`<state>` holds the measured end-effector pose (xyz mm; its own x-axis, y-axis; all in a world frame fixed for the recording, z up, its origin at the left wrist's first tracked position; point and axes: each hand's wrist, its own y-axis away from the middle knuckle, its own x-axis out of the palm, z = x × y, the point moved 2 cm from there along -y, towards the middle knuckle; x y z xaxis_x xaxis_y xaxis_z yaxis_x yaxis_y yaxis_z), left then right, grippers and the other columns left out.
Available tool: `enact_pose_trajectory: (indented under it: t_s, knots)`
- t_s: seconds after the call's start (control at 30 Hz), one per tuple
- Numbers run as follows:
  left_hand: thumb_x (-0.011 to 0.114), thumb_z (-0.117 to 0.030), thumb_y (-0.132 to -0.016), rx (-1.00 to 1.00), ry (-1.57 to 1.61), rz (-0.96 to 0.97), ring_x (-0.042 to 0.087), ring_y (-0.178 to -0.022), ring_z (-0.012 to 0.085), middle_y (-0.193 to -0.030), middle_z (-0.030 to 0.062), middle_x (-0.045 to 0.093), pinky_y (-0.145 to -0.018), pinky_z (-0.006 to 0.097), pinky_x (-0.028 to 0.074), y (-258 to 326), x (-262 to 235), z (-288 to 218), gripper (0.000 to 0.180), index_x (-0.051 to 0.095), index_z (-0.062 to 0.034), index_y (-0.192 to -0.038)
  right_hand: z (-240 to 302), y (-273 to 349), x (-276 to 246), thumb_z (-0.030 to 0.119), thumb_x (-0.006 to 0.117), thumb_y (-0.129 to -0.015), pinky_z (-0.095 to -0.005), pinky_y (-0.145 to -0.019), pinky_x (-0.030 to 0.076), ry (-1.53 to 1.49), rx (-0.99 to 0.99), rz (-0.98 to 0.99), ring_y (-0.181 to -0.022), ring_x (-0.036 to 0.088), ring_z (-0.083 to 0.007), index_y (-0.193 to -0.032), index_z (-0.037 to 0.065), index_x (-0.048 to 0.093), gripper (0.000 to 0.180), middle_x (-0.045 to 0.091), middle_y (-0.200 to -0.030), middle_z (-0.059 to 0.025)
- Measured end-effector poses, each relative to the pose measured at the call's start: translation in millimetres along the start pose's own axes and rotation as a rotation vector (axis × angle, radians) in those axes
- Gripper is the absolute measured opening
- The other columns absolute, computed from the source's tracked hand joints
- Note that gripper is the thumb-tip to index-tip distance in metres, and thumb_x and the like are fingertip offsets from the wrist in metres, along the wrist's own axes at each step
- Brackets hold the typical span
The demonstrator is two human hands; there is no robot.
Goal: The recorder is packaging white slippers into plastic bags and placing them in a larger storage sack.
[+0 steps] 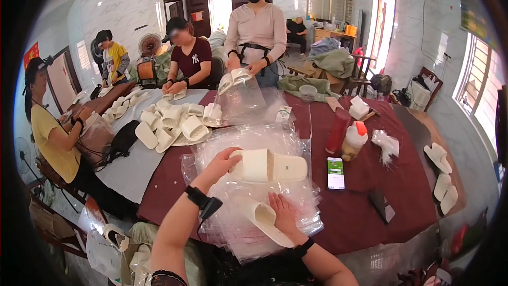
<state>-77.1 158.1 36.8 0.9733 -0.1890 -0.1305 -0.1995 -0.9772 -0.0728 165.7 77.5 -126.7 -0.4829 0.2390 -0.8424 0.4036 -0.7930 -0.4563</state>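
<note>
On the dark red table (370,217), right in front of me, my left hand (222,163) is closed around the heel end of a cream slipper (270,166). My thumb and fingers pinch that end, and the slipper sticks out flat to the right, lifted a little above the pile of clear plastic bags (248,143). My right hand (283,213) lies open and flat. It presses down on a second cream slipper (264,221), which rests on the bags nearer to me than the first one. It does not grab that slipper, it only holds it down.

I think these slippers are light and soft, like foam or cloth. The sole looks a bit stiff, because the one I hold stays straight and does not droop. The best place to hold it is the heel end or the wide band over the toes. The bags under it look thin and slippery, so a slipper could slide on them.

Just right of the slipper in my left hand lies a phone (335,172) with a lit screen. Behind the phone stands a squeeze bottle with a red cap (354,140). Left of and behind my slipper is a heap of more cream slippers (174,122). Across the table, behind the heap, a person in a pale top (256,26) holds another pair.
</note>
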Motion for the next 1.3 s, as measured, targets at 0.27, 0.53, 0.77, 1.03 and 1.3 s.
enact_pose_trajectory:
  t_s: [0.27,0.53,0.77,1.03,1.3]
  knots:
    - [0.060,-0.030,-0.097,-0.217,-0.086,-0.177,0.063,-0.089,0.0099,-0.105,0.0016,0.066,-0.073,0.025,0.052,-13,-16,65,0.040,0.057,-0.0056,-0.129,10,2,-5,0.021,0.055,-0.086,-0.0466,-0.107,0.034,0.025,-0.005,0.020,-0.135,0.040,-0.0348,-0.149,0.004,0.033,0.068,0.046,-0.143,-0.0174]
    - [0.057,-0.029,-0.100,-0.099,0.346,-0.124,0.063,-0.097,0.0100,-0.111,0.0030,0.066,-0.083,0.025,0.051,8,-13,16,0.040,0.058,-0.0018,-0.129,22,-3,-31,0.024,0.065,-0.082,-0.0478,-0.102,0.038,-0.063,0.064,0.082,-0.127,0.044,-0.0379,-0.134,0.003,0.051,0.058,0.050,-0.135,-0.0211]
    - [0.054,-0.025,-0.102,-0.014,0.369,-0.062,0.062,-0.104,0.0104,-0.119,0.0039,0.064,-0.090,0.024,0.049,10,1,-44,0.039,0.054,-0.0010,-0.133,27,-7,-41,0.025,0.071,-0.079,-0.0484,-0.098,0.042,-0.233,0.012,-0.095,-0.115,0.055,-0.0379,-0.115,0.009,0.067,0.039,0.064,-0.117,-0.0146]
    - [0.048,-0.023,-0.105,0.137,0.530,-0.011,0.061,-0.105,0.0095,-0.119,0.0031,0.064,-0.090,0.024,0.050,-13,30,-76,0.035,0.053,-0.0019,-0.132,15,2,-25,0.029,0.065,-0.082,-0.0522,-0.107,0.033,-0.127,0.015,0.142,-0.132,0.040,-0.0436,-0.141,-0.001,0.043,0.070,0.045,-0.140,-0.0265]
    - [0.046,-0.026,-0.105,0.046,0.600,-0.117,0.060,-0.109,0.0124,-0.122,0.0038,0.063,-0.093,0.028,0.048,-10,2,7,0.036,0.052,-0.0036,-0.132,6,7,-12,0.036,0.066,-0.077,-0.0516,-0.106,0.033,-0.161,0.006,0.041,-0.134,0.037,-0.0421,-0.142,0.000,0.041,0.078,0.038,-0.148,-0.0196]
